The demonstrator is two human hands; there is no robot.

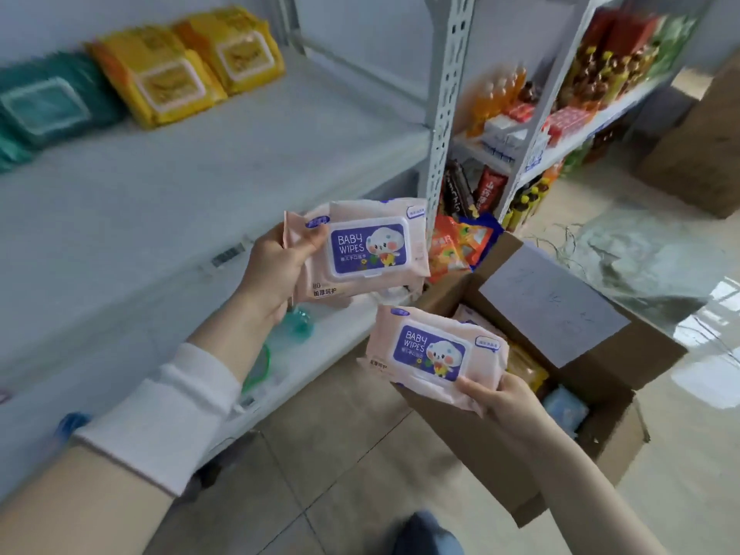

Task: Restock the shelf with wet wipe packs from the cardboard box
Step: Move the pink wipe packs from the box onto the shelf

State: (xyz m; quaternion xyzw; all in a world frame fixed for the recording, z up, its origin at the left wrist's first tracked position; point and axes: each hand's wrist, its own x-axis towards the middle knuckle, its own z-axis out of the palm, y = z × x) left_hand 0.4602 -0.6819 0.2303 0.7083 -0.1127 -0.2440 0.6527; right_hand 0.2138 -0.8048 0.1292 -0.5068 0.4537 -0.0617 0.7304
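My left hand [276, 270] grips a pink baby wipes pack [360, 250] by its left end, held up in front of the white shelf [200, 174]. My right hand [500, 398] holds a second pink baby wipes pack [432, 354] by its lower right corner, above the open cardboard box [560, 394] on the floor. Inside the box lie more packs, yellow [524, 370] and light blue [564, 408]. On the shelf's far left stand yellow wipe packs [184, 66] and teal wipe packs [52, 102].
A white perforated upright [444, 114] divides this shelf from a rack of bottles and snack boxes [560, 94] to the right. Snack bags [460, 242] sit low behind the box. Another cardboard box [696, 154] stands at far right. Tiled floor lies below.
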